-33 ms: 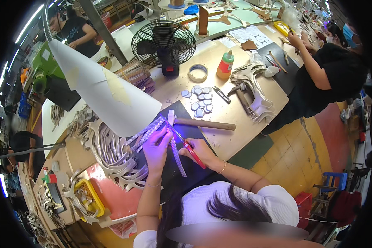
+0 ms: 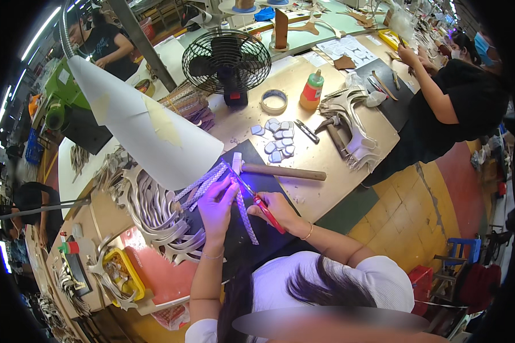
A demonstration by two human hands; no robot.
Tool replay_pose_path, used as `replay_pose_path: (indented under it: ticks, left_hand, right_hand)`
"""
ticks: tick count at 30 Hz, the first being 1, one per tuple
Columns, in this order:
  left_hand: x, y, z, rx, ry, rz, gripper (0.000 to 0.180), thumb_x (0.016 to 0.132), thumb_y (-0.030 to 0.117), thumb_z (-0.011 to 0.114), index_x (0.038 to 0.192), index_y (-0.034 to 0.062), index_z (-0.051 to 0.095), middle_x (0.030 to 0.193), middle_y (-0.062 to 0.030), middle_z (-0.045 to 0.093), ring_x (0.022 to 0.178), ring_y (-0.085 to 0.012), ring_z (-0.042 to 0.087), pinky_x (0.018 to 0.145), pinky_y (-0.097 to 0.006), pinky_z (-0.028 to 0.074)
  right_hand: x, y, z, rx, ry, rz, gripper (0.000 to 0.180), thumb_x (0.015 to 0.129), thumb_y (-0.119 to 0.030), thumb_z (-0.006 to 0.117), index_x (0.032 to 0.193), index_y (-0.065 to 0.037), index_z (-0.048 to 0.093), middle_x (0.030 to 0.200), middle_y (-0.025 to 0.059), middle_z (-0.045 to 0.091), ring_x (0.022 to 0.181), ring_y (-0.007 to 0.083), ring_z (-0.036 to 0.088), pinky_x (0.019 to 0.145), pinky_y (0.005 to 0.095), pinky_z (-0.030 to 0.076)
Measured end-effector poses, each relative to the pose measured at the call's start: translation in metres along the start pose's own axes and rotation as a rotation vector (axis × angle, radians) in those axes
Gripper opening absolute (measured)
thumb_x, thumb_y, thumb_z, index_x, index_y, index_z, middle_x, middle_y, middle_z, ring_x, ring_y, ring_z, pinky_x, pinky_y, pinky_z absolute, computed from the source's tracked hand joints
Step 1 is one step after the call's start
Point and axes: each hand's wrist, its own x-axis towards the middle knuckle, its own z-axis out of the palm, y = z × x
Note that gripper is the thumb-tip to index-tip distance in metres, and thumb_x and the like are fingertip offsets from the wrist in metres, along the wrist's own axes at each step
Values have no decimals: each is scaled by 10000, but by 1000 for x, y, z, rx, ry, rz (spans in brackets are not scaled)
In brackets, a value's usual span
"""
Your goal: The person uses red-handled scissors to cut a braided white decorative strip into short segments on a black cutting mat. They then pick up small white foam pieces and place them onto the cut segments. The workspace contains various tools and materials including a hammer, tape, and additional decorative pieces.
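Nearest me, at lower left, one yellow tray [image 2: 135, 273] sits by a red board [image 2: 154, 260]. Just beyond, a crowded row of pale curved pieces [image 2: 149, 208] hems in the left hand [image 2: 216, 204]; they overlap too much for me to count. Over that side leans one big white cone [image 2: 154, 128], its wide rim hanging near the fingers and blocking my view of the bench behind it.

The braided strap [image 2: 246, 223] is in front of me over a dark mat [image 2: 269, 191], its upper end pinched between the left thumb and fingers, its loose end hanging toward me. It is pale, flat and narrow, tinted violet by the light. At least two more braided lengths [image 2: 203, 184] lie at its left, under the cone's rim. The right hand [image 2: 277, 210] has its fingers wrapped around one red-handled tool [image 2: 269, 212], the tip near the pinched end; I can't tell how far its blades are parted.

Just past the tool, one wooden-handled hammer [image 2: 283, 171] lies crosswise. Farther on I count more than ten small pale pads [image 2: 280, 137], one dark cutter [image 2: 307, 131], one tape roll [image 2: 274, 102] and one orange bottle [image 2: 312, 91]. Behind them stands one black fan [image 2: 226, 63]. Off to the far right, a co-worker in black [image 2: 463, 103] is at the bench.
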Motion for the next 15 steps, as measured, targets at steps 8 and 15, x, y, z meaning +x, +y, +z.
replay_pose_path:
  ticks: [8, 15]
  left_hand:
    - [3, -10, -1, -109, 38, 40, 278, 894, 31, 691, 1158, -44, 648, 945, -86, 677, 802, -133, 644, 741, -264, 537]
    - [-2, 14, -21, 47, 25, 45, 281, 919, 89, 671, 1188, 12, 655, 843, 4, 582, 579, -47, 506, 496, -189, 389]
  right_hand:
    - [4, 10, 8, 94, 47, -51, 567, 788, -549, 764, 725, -25, 555, 563, 57, 422, 573, 112, 354, 515, 331, 369]
    - [4, 11, -5, 48, 5, -171, 551, 796, -525, 764, 819, -28, 528, 693, 131, 551, 610, 256, 530, 593, 380, 424]
